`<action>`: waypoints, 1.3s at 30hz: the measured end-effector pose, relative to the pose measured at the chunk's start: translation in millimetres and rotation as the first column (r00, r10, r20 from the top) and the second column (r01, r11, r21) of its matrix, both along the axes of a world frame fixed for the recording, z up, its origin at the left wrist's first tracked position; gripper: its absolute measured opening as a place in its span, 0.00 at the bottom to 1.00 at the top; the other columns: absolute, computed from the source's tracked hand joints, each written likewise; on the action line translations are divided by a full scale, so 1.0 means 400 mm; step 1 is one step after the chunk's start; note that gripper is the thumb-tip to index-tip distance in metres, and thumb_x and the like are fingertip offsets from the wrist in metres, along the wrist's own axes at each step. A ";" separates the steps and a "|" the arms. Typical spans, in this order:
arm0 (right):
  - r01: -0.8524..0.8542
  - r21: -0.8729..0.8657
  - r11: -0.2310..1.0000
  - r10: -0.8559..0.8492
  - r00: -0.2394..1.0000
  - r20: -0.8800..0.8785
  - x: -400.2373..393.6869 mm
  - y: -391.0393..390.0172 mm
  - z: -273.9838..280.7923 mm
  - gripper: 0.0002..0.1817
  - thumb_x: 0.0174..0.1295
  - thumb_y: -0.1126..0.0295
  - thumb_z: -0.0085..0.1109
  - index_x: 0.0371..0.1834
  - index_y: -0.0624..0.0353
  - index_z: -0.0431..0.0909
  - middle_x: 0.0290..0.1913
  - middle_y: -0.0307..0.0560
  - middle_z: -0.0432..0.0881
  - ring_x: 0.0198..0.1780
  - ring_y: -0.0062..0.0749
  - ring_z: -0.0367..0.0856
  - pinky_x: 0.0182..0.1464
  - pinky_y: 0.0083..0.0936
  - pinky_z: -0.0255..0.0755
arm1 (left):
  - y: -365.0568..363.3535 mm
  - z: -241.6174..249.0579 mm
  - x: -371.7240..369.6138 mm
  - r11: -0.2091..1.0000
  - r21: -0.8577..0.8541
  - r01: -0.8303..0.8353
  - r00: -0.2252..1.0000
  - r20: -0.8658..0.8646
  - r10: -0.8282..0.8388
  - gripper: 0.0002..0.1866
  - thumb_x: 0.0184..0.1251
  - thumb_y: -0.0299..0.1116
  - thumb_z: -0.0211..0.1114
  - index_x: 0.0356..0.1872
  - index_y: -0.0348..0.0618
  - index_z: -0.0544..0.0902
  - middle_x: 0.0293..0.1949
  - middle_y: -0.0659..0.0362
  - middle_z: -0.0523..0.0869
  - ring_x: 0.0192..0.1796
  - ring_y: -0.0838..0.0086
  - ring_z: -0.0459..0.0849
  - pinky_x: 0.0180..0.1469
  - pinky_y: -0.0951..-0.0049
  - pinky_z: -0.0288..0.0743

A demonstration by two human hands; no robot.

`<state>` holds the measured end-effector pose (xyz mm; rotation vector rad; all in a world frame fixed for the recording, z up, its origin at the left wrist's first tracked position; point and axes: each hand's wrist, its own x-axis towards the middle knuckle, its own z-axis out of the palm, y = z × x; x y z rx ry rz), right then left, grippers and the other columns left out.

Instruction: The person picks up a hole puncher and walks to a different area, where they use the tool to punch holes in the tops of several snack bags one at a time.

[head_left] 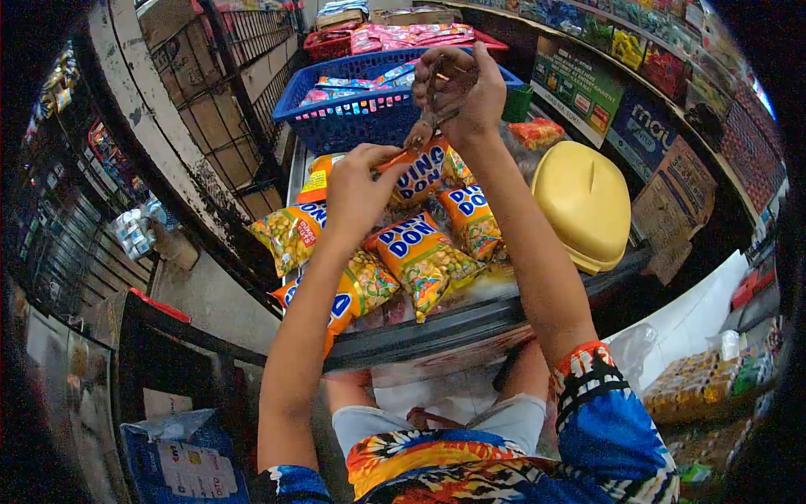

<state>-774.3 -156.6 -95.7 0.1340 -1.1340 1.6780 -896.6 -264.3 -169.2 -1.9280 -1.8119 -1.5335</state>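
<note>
My left hand (359, 186) is closed in a pinch at the upper edge of an orange Ding Dong snack bag (422, 178). My right hand (467, 94) is raised above that bag, its fingers curled around a thin brownish item (421, 134) whose exact kind I cannot make out. The item's lower end comes close to my left fingertips. Around and below my hands lie several more bags of mixed nuts, including a front bag (424, 256), a right bag (472, 217) and a left bag (290, 235).
A blue plastic basket (336, 118) with small packets stands behind my hands, with pink packs (411, 36) farther back. A yellow lidded container (581, 206) is at the right. The counter's dark front edge (420, 332) runs before me; a metal grille (210, 109) rises at left.
</note>
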 end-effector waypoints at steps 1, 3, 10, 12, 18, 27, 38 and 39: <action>0.003 -0.005 1.000 -0.003 1.000 -0.001 0.002 0.004 -0.001 0.31 0.66 0.47 0.29 0.34 0.64 0.75 0.28 0.50 0.76 0.27 0.36 0.72 0.30 0.28 0.66 | 0.000 0.001 -0.005 1.000 -0.005 0.003 1.000 -0.001 -0.003 0.12 0.53 0.35 0.67 0.36 0.39 0.85 0.36 0.52 0.84 0.38 0.61 0.83 0.44 0.67 0.74; 0.051 -0.089 0.995 -0.062 0.990 -0.125 0.006 0.011 0.001 0.29 0.66 0.49 0.29 0.35 0.65 0.75 0.30 0.51 0.76 0.30 0.37 0.72 0.32 0.29 0.66 | -0.001 0.001 -0.013 0.999 0.023 -0.031 0.999 0.025 0.030 0.11 0.53 0.35 0.67 0.34 0.39 0.85 0.35 0.52 0.85 0.36 0.62 0.84 0.42 0.69 0.75; -0.010 -0.050 0.999 0.000 0.981 -0.194 0.030 0.039 0.011 0.28 0.65 0.52 0.30 0.37 0.66 0.76 0.29 0.52 0.77 0.29 0.39 0.73 0.33 0.32 0.68 | -0.003 0.009 -0.020 1.000 -0.014 -0.025 0.991 0.128 0.026 0.10 0.52 0.33 0.67 0.31 0.37 0.85 0.31 0.51 0.85 0.33 0.67 0.84 0.38 0.72 0.76; -0.016 -0.086 0.996 0.003 0.988 -0.157 0.023 0.031 0.006 0.28 0.65 0.51 0.32 0.34 0.65 0.77 0.27 0.51 0.78 0.26 0.38 0.75 0.31 0.31 0.70 | 0.001 0.005 -0.023 1.000 -0.012 -0.023 0.990 0.140 0.024 0.10 0.53 0.33 0.67 0.31 0.37 0.85 0.31 0.51 0.85 0.33 0.67 0.84 0.38 0.72 0.75; 0.026 -0.074 0.997 -0.033 0.995 -0.093 -0.002 0.009 0.003 0.26 0.65 0.53 0.33 0.35 0.65 0.77 0.26 0.51 0.78 0.24 0.37 0.76 0.29 0.30 0.71 | 0.011 -0.005 -0.023 0.996 0.086 0.022 0.984 0.174 -0.037 0.09 0.54 0.31 0.66 0.32 0.36 0.84 0.28 0.53 0.83 0.31 0.68 0.83 0.36 0.73 0.74; 0.095 -0.019 0.995 -0.096 0.995 -0.036 -0.021 -0.029 -0.011 0.27 0.65 0.52 0.32 0.37 0.67 0.76 0.29 0.51 0.77 0.30 0.37 0.74 0.33 0.30 0.69 | 0.011 -0.005 -0.019 0.995 0.096 0.014 0.980 0.197 -0.032 0.09 0.55 0.31 0.65 0.31 0.34 0.83 0.29 0.53 0.82 0.32 0.69 0.82 0.37 0.73 0.73; 0.054 -0.163 0.985 -0.075 0.989 -0.126 -0.030 -0.018 -0.019 0.28 0.64 0.53 0.27 0.34 0.65 0.76 0.26 0.50 0.78 0.23 0.37 0.74 0.27 0.31 0.70 | -0.008 0.017 -0.002 0.997 0.026 -0.066 0.967 0.248 0.058 0.09 0.54 0.32 0.66 0.30 0.35 0.84 0.27 0.54 0.86 0.30 0.74 0.84 0.36 0.75 0.74; 0.033 -0.172 0.985 -0.057 0.989 -0.139 -0.030 -0.020 -0.021 0.28 0.65 0.53 0.27 0.34 0.64 0.76 0.25 0.50 0.78 0.23 0.37 0.73 0.27 0.31 0.69 | -0.009 0.018 -0.002 0.998 0.029 -0.064 0.965 0.257 0.054 0.09 0.54 0.31 0.66 0.30 0.35 0.85 0.27 0.54 0.86 0.29 0.74 0.84 0.36 0.76 0.74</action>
